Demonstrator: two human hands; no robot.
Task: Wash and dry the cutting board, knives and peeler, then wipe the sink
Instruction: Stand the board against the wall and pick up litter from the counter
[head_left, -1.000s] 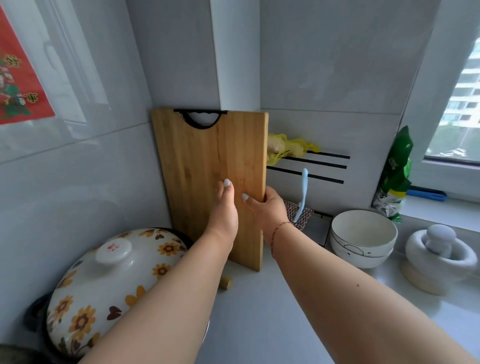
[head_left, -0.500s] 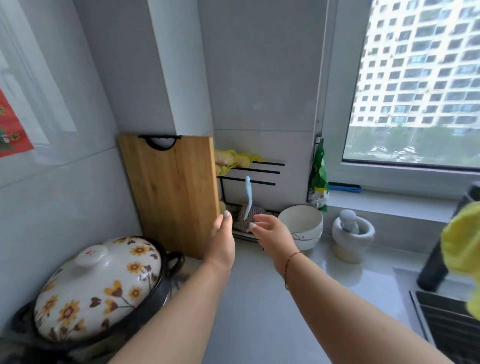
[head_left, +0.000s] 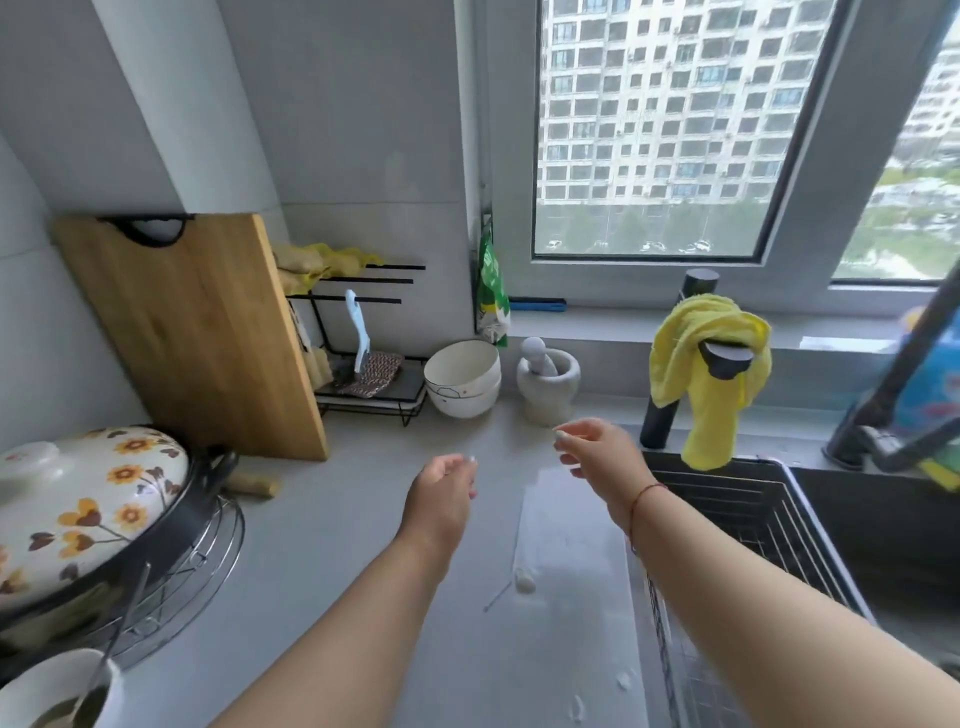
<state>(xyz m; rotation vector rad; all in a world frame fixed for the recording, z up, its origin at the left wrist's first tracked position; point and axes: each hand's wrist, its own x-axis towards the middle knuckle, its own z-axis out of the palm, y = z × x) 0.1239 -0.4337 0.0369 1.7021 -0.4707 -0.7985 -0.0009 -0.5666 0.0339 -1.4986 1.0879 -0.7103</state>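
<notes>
The wooden cutting board (head_left: 197, 332) leans upright against the wall corner at the back left, with nobody touching it. My left hand (head_left: 441, 496) hovers over the grey counter (head_left: 363, 571), fingers loosely curled and empty. My right hand (head_left: 602, 452) is a little farther right, near the sink's left edge, also empty with fingers apart. The dark sink (head_left: 883, 530) holds a black wire rack (head_left: 737, 525). A yellow cloth (head_left: 701, 374) hangs over a black tap. No knives show. A light blue utensil (head_left: 359, 332) stands in the rack behind; I cannot tell whether it is the peeler.
A flowered pot lid (head_left: 78, 499) sits on a pot on a wire trivet at the left. A black wire shelf (head_left: 374, 384), stacked white bowls (head_left: 462, 379) and a stone mortar with pestle (head_left: 548, 382) line the back. Water pools on the counter by the sink. A second tap (head_left: 893, 415) stands at right.
Both hands let go of the cutting board, which stays leaning in the corner, and drew back to the right over the counter. My view swung right, bringing the sink and yellow cloth in.
</notes>
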